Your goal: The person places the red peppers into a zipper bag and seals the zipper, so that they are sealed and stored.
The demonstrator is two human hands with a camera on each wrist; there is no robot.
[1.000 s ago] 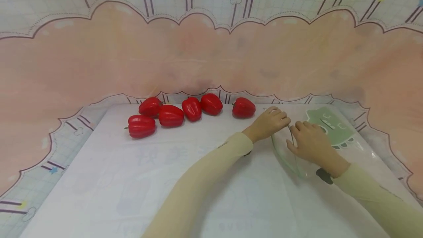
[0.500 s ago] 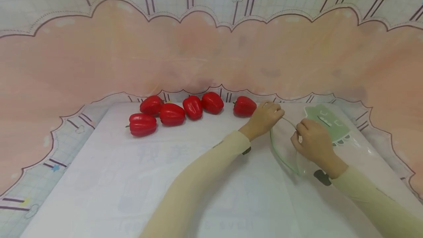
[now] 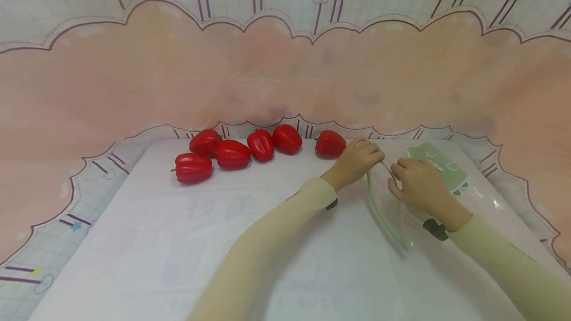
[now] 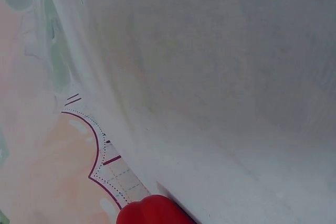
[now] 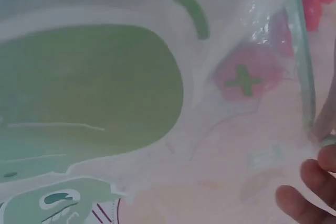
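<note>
both hands are at the mouth of a clear zip bag (image 3: 428,197) with a green cartoon print, lying on the right side of the tabletop (image 3: 223,241). the left hand (image 3: 357,161) has its fingers curled on the far end of the bag's green-edged opening, and the right hand (image 3: 417,187) pinches the rim just beside it — the two hands nearly touch. the opening looks only slightly parted, if at all; i can't tell how wide it is. six red peppers (image 3: 260,145) lie loose in a ragged row at the back of the tabletop, the nearest pepper (image 3: 330,143) just beside the left hand, none in the bag. judging by that, the work is at its start — the bag in hand, every pepper left out on the white sheet
</note>
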